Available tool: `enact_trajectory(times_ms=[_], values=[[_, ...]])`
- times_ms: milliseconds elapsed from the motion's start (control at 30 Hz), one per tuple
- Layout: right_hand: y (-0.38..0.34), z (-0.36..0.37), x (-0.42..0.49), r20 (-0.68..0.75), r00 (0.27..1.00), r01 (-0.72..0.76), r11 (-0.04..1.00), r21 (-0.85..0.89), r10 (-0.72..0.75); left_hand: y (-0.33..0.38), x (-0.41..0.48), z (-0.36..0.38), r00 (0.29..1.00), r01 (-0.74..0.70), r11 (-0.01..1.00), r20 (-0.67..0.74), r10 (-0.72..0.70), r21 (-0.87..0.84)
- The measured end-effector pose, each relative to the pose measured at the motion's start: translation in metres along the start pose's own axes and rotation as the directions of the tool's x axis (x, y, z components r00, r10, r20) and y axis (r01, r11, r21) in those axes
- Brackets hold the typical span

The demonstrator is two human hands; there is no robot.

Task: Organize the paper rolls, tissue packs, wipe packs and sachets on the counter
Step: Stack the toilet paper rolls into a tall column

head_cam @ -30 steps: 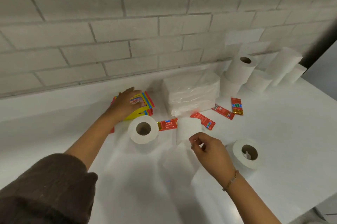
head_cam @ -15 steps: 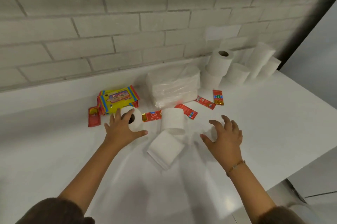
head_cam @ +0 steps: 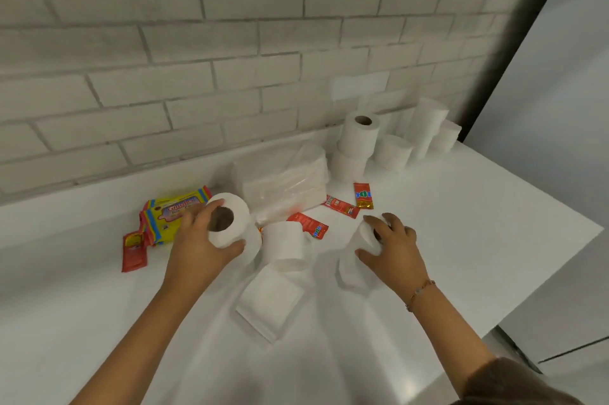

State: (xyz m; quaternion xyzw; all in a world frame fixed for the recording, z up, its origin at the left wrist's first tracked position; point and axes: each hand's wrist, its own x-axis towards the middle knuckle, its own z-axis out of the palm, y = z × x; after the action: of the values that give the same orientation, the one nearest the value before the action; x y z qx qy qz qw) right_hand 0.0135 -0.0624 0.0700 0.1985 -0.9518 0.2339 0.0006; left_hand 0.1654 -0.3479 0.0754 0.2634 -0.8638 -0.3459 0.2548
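Note:
My left hand (head_cam: 201, 249) grips a white paper roll (head_cam: 237, 216), tilted so its dark core faces me, just in front of the yellow wipe pack (head_cam: 171, 215). My right hand (head_cam: 392, 249) is closed over a second paper roll (head_cam: 357, 259) on the counter. Between them a third roll (head_cam: 286, 244) stands upright, with a small flat tissue pack (head_cam: 270, 301) lying nearer to me. A large clear-wrapped tissue pack (head_cam: 283, 179) sits behind. Red sachets lie at the left (head_cam: 133, 251), behind the upright roll (head_cam: 309, 225) and at the right (head_cam: 341, 207), (head_cam: 362, 195).
Several paper rolls (head_cam: 359, 137) are grouped at the back right corner against the grey brick wall (head_cam: 230, 58). The white counter (head_cam: 478, 240) ends at an edge on the right, with a pale cabinet side (head_cam: 560, 108) beyond it.
Both hands have closed on paper rolls: the left has lifted and tipped its roll, the right has come down onto the roll at the right. The camera has shifted closer.

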Motion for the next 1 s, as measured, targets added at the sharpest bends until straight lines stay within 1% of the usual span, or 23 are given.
enact_trajectory(times_ms=[100, 167, 233, 400, 467, 633, 833, 1000], values=[[0.008, -0.033, 0.032, -0.078, 0.995, 0.064, 0.997, 0.040, -0.061, 0.043, 0.017, 0.003, 0.993, -0.117, 0.993, 0.011, 0.117, -0.037], [0.017, -0.051, 0.054, -0.109, 0.990, 0.096, 0.993, 0.063, -0.088, 0.068, 0.030, 0.011, 0.987, -0.156, 0.986, 0.019, 0.158, -0.065], [0.030, -0.070, 0.080, -0.130, 0.984, 0.130, 0.990, 0.050, -0.123, 0.093, 0.047, 0.029, 0.984, -0.179, 0.980, 0.009, 0.180, -0.084], [0.073, -0.116, 0.151, -0.139, 0.970, 0.203, 0.979, 0.015, -0.199, 0.166, 0.097, 0.090, 0.982, -0.190, 0.970, -0.040, 0.186, -0.153], [0.091, -0.132, 0.177, -0.142, 0.963, 0.235, 0.972, 0.015, -0.230, 0.198, 0.123, 0.116, 0.981, -0.193, 0.968, -0.040, 0.189, -0.160], [0.127, -0.161, 0.226, -0.140, 0.954, 0.272, 0.962, 0.025, -0.266, 0.260, 0.185, 0.168, 0.989, -0.148, 0.977, -0.032, 0.145, -0.155], [0.146, -0.173, 0.267, -0.122, 0.944, 0.313, 0.949, 0.031, -0.308, 0.284, 0.240, 0.212, 0.991, -0.129, 0.982, -0.036, 0.125, -0.139], [0.145, -0.184, 0.299, -0.124, 0.930, 0.350, 0.937, 0.009, -0.346, 0.263, 0.259, 0.243, 0.998, -0.055, 0.998, 0.015, 0.055, -0.032]])
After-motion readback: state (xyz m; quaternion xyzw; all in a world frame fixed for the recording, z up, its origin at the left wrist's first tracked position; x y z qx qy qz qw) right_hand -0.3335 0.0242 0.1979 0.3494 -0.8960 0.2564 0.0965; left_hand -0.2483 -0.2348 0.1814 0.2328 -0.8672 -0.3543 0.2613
